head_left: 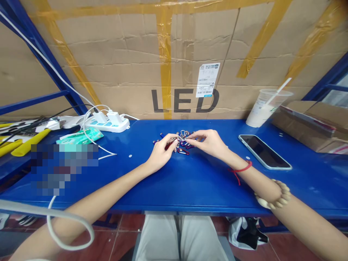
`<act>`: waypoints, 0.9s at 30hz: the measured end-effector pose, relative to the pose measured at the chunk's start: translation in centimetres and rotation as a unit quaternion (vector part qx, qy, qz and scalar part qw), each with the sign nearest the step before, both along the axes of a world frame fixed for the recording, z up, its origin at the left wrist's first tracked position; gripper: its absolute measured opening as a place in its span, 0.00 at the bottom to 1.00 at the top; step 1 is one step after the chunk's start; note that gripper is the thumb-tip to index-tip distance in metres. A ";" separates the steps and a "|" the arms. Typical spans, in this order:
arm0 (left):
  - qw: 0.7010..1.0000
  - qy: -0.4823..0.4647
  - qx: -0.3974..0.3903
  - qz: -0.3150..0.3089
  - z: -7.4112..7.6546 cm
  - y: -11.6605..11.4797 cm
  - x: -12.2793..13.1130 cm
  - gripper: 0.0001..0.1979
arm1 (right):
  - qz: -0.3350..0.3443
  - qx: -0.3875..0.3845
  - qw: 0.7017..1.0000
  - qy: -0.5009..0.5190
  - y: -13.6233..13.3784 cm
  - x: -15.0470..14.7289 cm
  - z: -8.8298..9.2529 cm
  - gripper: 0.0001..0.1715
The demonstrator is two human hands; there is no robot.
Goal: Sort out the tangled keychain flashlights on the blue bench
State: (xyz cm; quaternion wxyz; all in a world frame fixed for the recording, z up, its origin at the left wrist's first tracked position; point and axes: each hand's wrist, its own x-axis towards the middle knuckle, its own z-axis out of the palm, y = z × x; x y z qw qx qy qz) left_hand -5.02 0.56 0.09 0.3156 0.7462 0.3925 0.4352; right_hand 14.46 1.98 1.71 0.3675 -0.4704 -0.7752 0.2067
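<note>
Both hands meet over a small pile of coloured carabiners (182, 151) on the blue table (168, 185). My left hand (160, 155) is closed, thumb and fingers around a red carabiner (168, 146) that is partly hidden by them. The fingertips of my right hand (210, 144) pinch a small silver metal piece (183, 139) right beside the left fingertips; its exact shape is too small to make out. Around and behind the fingers lie several more carabiners, red, purple and blue, with silver parts.
A phone (265, 151) lies right of my right hand, with a drink cup (258, 112) and an open cardboard box (307, 125) behind. To the left are a white power strip (114, 125), cables and a green packet (81, 136). A large carton (130, 72) stands along the back.
</note>
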 end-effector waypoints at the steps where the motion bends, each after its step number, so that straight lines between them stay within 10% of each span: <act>1: 1.000 -0.019 -0.013 -0.001 0.0 0.1 0.0 0.13 | 0.015 0.032 0.998 -0.047 0.0 0.0 -0.1 0.15; 12: 0.980 -0.154 -0.121 -0.039 0.7 0.4 0.2 0.12 | 0.105 0.083 0.968 -0.212 -0.4 -0.8 -0.3 0.11; 18: 0.956 -0.199 -0.213 -0.044 0.6 0.4 0.3 0.13 | 0.024 0.003 0.998 0.061 0.0 -0.8 -0.1 0.13; 27: 0.947 -0.218 -0.203 -0.118 1.1 -0.4 0.5 0.18 | 0.113 -0.206 0.924 0.301 -1.3 -2.6 0.1 0.24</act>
